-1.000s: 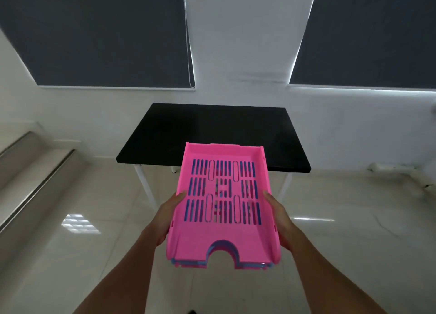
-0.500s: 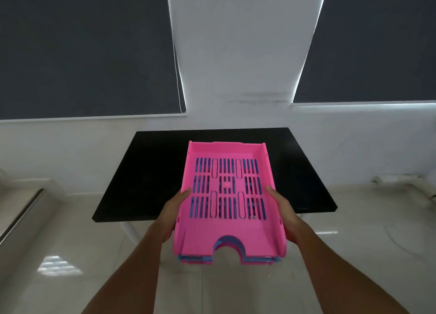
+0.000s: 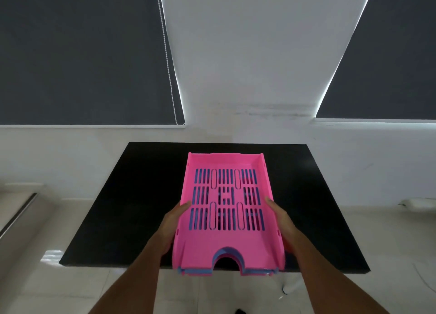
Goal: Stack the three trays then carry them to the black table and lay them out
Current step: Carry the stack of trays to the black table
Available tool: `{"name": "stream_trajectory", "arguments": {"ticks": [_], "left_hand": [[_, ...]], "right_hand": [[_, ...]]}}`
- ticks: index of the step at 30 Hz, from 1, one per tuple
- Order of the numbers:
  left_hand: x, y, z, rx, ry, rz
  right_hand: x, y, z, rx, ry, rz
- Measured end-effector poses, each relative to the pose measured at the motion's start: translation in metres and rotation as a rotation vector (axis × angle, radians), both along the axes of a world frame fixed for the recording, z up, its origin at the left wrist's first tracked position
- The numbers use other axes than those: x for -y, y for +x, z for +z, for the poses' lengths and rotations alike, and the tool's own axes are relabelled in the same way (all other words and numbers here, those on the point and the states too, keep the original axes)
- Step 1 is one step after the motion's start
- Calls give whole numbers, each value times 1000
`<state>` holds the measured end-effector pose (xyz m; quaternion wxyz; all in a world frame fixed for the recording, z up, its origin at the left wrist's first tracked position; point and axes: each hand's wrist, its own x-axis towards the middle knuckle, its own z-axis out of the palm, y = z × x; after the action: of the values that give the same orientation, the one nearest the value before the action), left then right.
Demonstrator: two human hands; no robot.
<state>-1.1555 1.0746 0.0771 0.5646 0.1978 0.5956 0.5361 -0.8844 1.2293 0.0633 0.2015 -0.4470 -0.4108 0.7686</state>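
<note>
A stack of nested trays is held in front of me, over the near edge of the black table point(image 3: 132, 195). The top pink tray point(image 3: 227, 245) has a slotted floor and a curved notch at its near end. A blue tray point(image 3: 256, 270) shows under it at the near rim and through the slots. I cannot make out a third tray. My left hand point(image 3: 171, 224) grips the stack's left side wall, thumb on the rim. My right hand point(image 3: 282, 221) grips the right side wall the same way.
The black table stands against a white wall point(image 3: 247, 54) between two dark window blinds point(image 3: 77, 54). A bead cord point(image 3: 168, 61) hangs beside the left blind. Glossy pale floor tiles point(image 3: 47, 285) surround the table. A step edge point(image 3: 18, 210) lies at far left.
The table has come much closer and now fills the middle of the view. The tray stack, still held on both sides, has moved from short of the table to over its near edge.
</note>
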Motion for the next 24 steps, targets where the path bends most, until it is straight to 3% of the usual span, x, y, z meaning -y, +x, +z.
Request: {"name": "stream_trajectory", "arguments": {"ticks": [15,24], "left_hand": [[-90,-63,-32,85,-55,1],[-107,-85,-48,12,-77,-31]], "right_hand": [[-88,-58,-23,-1,-100,-14],[-100,-76,-38,29,-106,-38]]}}
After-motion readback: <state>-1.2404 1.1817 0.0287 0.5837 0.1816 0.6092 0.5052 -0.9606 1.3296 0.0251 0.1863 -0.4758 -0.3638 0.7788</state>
